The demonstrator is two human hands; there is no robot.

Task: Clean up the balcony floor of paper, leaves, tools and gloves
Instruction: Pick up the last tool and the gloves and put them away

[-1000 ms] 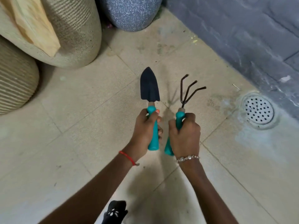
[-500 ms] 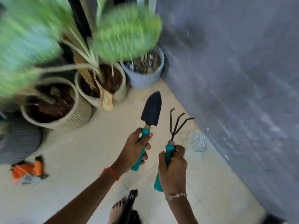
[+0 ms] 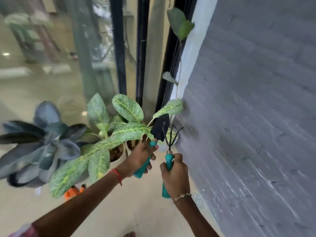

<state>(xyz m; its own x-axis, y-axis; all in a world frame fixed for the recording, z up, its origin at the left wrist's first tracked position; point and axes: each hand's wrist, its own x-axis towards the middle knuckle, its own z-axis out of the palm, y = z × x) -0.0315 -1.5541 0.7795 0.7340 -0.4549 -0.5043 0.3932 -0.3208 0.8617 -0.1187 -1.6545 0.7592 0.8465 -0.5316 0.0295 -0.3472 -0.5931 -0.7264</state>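
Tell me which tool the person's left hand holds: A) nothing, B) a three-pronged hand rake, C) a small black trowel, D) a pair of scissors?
C: the left hand grips the teal handle of the black trowel, while the right hand holds the rake.

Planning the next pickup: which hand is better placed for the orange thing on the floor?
Left, probably: the orange thing lies nearer the left hand than the right hand. Both grip tools, trowel and rake.

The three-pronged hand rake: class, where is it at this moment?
In the head view, right of centre: the right hand grips the hand rake upright, just right of the trowel in the left hand, prongs near the grey wall.
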